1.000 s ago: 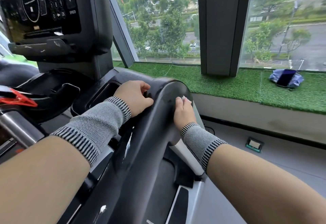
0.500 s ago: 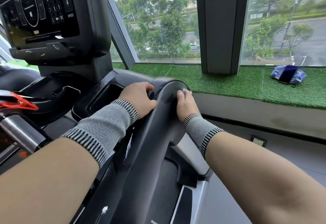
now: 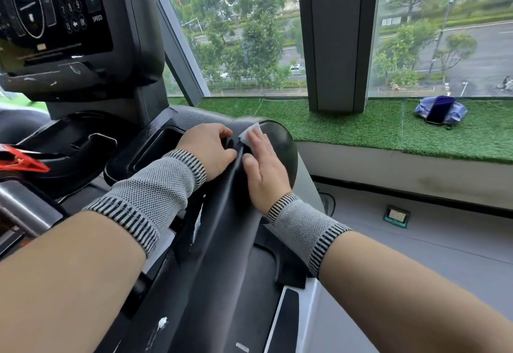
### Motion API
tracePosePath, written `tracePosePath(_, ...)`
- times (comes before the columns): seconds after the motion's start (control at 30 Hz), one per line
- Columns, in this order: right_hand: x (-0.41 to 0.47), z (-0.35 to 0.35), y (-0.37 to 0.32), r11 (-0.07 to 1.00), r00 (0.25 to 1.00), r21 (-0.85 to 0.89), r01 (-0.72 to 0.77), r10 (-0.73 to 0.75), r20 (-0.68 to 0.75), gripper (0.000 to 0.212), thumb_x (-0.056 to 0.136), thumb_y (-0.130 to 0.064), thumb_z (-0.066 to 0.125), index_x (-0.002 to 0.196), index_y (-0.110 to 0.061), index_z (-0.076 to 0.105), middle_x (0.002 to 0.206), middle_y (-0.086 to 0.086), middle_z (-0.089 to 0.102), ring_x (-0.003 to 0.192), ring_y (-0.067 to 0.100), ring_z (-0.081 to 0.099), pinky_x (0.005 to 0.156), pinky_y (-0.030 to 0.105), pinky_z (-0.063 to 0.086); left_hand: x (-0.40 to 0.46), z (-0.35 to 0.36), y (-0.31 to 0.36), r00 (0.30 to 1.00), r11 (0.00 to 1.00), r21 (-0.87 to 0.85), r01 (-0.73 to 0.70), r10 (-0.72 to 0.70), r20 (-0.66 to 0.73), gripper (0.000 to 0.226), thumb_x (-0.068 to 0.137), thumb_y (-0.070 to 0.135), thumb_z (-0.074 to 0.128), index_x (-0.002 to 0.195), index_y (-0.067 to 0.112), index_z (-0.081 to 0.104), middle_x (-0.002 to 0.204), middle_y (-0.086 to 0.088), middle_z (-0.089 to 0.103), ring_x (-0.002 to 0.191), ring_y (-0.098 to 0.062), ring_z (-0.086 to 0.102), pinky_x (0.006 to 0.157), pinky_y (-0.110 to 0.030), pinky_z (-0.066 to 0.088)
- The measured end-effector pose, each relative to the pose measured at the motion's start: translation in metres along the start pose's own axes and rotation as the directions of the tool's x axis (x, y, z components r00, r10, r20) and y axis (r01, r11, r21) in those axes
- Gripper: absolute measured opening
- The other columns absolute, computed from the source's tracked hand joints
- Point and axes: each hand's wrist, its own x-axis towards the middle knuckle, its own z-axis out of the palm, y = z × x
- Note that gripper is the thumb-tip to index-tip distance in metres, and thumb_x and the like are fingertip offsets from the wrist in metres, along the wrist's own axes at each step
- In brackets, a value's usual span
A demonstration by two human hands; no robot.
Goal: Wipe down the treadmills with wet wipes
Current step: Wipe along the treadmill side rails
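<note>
Up on the black treadmill handrail (image 3: 222, 227), the right hand (image 3: 265, 168) lies flat with straight fingers, pressing a white wet wipe (image 3: 251, 133) against the rail's rounded far end. Just left of it, the left hand (image 3: 209, 148) curls its fingers over the rail's upper edge, grasping it. Far left stands the console (image 3: 55, 19) with its keypad. Far right, a phone (image 3: 440, 110) rests on the green turf ledge (image 3: 361, 127).
</note>
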Motion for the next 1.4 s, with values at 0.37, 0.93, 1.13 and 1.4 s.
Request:
tracePosePath(0.37, -0.041, 0.005, -0.013, 0.983, 0.987, -0.104, 0.153, -0.147, 0.062, 0.065, 0.088, -0.035, 0.031, 0.146, -0.007, 0.029, 0.154, 0.0, 0.018, 0.143, 0.009, 0.005, 0.117, 0.019, 0.0, -0.014, -0.004, -0.006, 0.999, 1.0, -0.027, 0.015, -0.014, 0.03, 0.05, 0.084, 0.029, 0.068, 0.131, 0.019, 0.056, 0.128, -0.002, 0.061, 0.12, -0.017, 0.054, 0.105, -0.029, 0.039)
tracePosePath(0.93, -0.035, 0.014, 0.016, 0.854, 0.86, 0.223, -0.47, 0.5, -0.101, 0.041, 0.102, -0.027, 0.032, 0.131, -0.001, 0.046, 0.139, 0.015, 0.044, 0.133, 0.025, 0.034, 0.105, 0.024, 0.021, -0.024, 0.005, -0.005, 1.0, 1.0, -0.006, -0.009, 0.009, -0.001, 0.051, 0.088, 0.028, 0.063, 0.137, 0.02, 0.05, 0.135, -0.004, 0.055, 0.124, -0.02, 0.051, 0.106, -0.032, 0.039)
tracePosePath(1.13, -0.047, 0.018, 0.001, 0.965, 0.965, 0.102, -0.241, 0.249, -0.084, 0.048, 0.101, -0.026, 0.038, 0.144, -0.006, 0.031, 0.152, 0.007, 0.028, 0.144, 0.016, 0.017, 0.113, 0.019, 0.011, -0.023, 0.006, -0.005, 1.0, 1.0, 0.011, -0.013, 0.013, -0.018, 0.05, 0.087, 0.028, 0.064, 0.135, 0.019, 0.052, 0.134, -0.005, 0.056, 0.123, -0.021, 0.052, 0.105, -0.03, 0.039)
tracePosePath(1.4, -0.033, -0.002, 0.038, 0.801, 0.814, 0.189, -0.568, 0.581, -0.016, 0.042, 0.102, -0.025, 0.034, 0.132, 0.005, 0.041, 0.14, 0.018, 0.043, 0.128, 0.026, 0.038, 0.096, 0.022, 0.023, -0.025, 0.005, -0.002, 1.0, 1.0, -0.003, 0.011, -0.011, -0.012, 0.05, 0.089, 0.027, 0.063, 0.136, 0.019, 0.051, 0.135, -0.004, 0.056, 0.124, -0.022, 0.051, 0.106, -0.032, 0.039)
